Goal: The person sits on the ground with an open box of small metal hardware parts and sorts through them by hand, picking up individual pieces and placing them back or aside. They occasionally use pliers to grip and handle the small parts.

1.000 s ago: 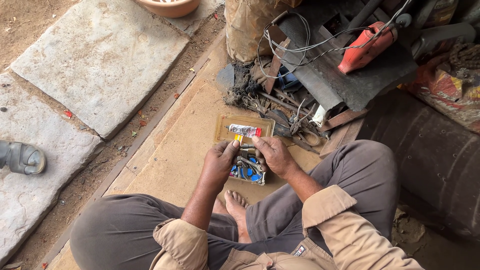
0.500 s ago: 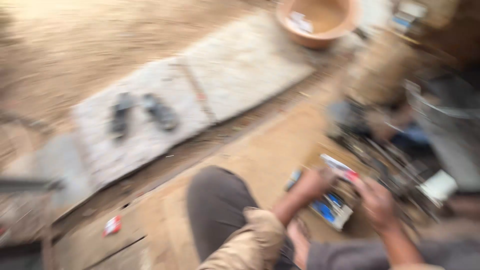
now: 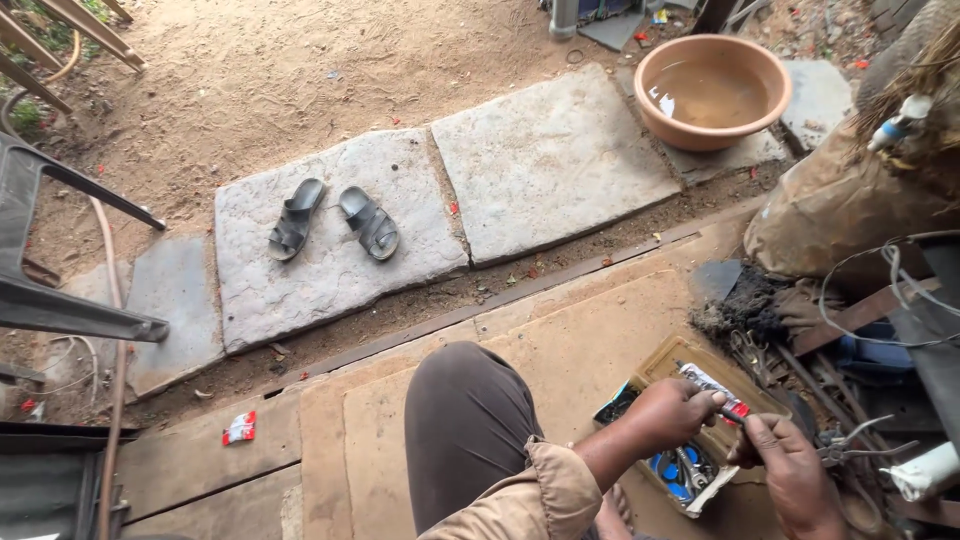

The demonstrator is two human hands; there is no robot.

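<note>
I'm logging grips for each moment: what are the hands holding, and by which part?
Both hands, left hand and right hand, grip one small tube, apparently at its near end.

Bare sandy ground [image 3: 300, 70] lies in flat daylight. Grey stone slabs [image 3: 550, 160] run across it, one carrying a pair of dark sandals [image 3: 335, 220]. A terracotta-coloured basin [image 3: 712, 92] of murky water stands on a slab at the upper right. Wooden planks [image 3: 330, 440] form the near floor. A dark plastic chair [image 3: 50, 290] stands at the left edge.
</note>
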